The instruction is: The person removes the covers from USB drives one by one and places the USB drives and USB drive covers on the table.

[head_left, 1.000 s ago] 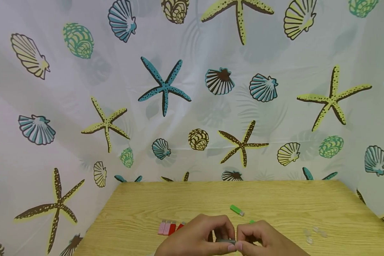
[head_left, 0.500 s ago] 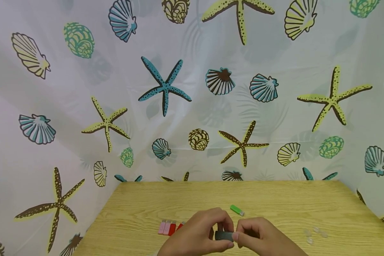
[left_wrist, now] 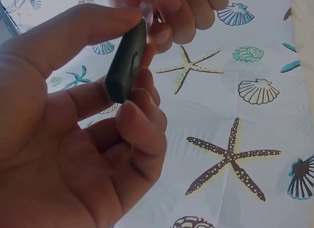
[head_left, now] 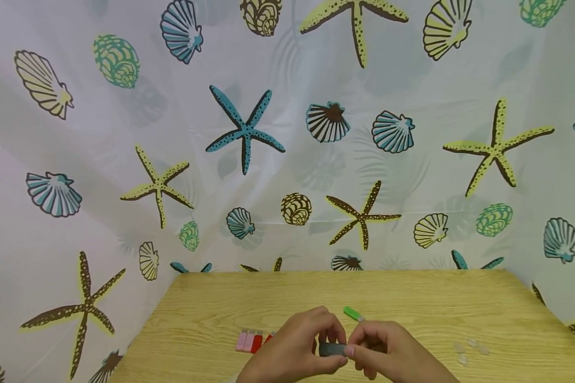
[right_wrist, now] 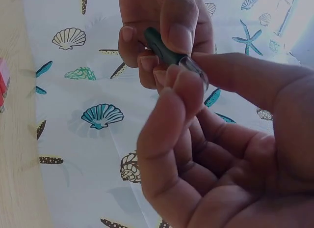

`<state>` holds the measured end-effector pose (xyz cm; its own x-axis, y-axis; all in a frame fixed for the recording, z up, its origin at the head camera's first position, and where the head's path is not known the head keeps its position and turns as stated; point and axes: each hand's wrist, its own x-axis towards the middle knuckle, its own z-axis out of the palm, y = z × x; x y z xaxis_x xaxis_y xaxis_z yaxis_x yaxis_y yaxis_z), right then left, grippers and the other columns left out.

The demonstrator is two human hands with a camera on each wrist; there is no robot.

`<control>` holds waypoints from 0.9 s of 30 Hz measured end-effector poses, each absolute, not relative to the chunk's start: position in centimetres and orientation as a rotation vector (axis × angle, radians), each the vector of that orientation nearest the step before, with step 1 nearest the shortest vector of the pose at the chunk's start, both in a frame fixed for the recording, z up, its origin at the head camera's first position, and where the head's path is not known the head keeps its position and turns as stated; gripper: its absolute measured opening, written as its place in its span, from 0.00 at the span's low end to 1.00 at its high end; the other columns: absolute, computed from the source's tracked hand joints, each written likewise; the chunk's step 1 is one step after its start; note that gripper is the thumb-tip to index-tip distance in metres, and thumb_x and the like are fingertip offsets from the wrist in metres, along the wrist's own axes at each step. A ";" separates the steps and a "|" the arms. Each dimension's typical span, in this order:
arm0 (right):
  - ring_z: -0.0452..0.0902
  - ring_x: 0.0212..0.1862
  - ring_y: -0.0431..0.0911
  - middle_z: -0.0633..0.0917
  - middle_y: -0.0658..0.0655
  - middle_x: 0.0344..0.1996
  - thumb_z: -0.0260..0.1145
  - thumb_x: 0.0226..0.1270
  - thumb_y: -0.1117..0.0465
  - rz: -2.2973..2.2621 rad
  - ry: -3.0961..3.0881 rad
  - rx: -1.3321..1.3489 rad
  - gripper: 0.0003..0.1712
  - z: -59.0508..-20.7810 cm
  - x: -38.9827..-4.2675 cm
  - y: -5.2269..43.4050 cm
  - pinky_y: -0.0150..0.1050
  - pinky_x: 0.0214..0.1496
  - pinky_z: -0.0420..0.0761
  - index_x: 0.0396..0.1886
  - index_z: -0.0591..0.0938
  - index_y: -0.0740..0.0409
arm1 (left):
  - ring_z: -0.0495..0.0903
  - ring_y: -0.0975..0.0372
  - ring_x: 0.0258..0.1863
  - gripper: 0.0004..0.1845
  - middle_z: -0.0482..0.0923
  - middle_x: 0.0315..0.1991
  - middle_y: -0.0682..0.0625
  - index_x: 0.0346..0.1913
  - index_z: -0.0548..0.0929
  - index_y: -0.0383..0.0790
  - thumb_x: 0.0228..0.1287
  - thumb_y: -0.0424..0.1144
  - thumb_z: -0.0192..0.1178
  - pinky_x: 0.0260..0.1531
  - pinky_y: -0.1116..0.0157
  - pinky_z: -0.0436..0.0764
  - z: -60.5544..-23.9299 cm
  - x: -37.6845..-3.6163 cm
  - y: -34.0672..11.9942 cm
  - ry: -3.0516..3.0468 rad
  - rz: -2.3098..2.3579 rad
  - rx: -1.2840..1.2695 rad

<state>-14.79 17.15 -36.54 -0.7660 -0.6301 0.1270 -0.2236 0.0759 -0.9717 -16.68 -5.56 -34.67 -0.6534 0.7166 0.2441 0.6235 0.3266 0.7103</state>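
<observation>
Both hands meet low in the middle of the head view, just above the wooden table [head_left: 412,298]. My left hand [head_left: 336,348] pinches a dark green stick [head_left: 328,350] between thumb and fingers. In the left wrist view that stick [left_wrist: 126,63] stands on end in my left hand [left_wrist: 128,66]. My right hand [head_left: 356,355] pinches the stick's right end. There, in the right wrist view, a clear cap [right_wrist: 195,70] sits on the dark stick [right_wrist: 159,43] between my right hand's fingertips [right_wrist: 184,85].
A bright green stick [head_left: 352,313] lies on the table just beyond the hands. Pink and red sticks [head_left: 249,340] lie side by side to the left. Several clear caps [head_left: 469,348] lie to the right. A sea-life patterned curtain [head_left: 287,133] hangs behind the table.
Both hands have lifted the dark stick slightly, and more of it shows between them now. The things on the table have not moved.
</observation>
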 end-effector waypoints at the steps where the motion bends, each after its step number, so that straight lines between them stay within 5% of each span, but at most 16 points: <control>1: 0.75 0.26 0.38 0.80 0.50 0.26 0.55 0.75 0.62 -1.742 2.041 -0.828 0.11 -36.5 -14.8 17.1 0.36 0.32 0.79 0.40 0.78 0.67 | 0.70 0.74 0.30 0.05 0.71 0.31 0.62 0.37 0.79 0.51 0.62 0.42 0.66 0.26 0.74 0.75 -34.7 -16.7 -5.6 2.470 1.235 1.255; 27: 0.78 0.29 0.44 0.82 0.54 0.28 0.57 0.74 0.60 -1.728 2.181 -0.709 0.12 -36.4 -15.1 19.2 0.40 0.35 0.80 0.44 0.79 0.66 | 0.72 0.75 0.30 0.07 0.73 0.31 0.63 0.38 0.80 0.50 0.61 0.43 0.68 0.32 0.74 0.75 -35.1 -17.4 -5.7 2.560 1.150 1.242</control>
<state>-15.10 19.19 -36.37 -0.8442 -0.5286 0.0889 -0.2075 0.1695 -0.9634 -17.37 -5.68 -35.12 -0.6703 0.7012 0.2428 0.6472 0.3923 0.6536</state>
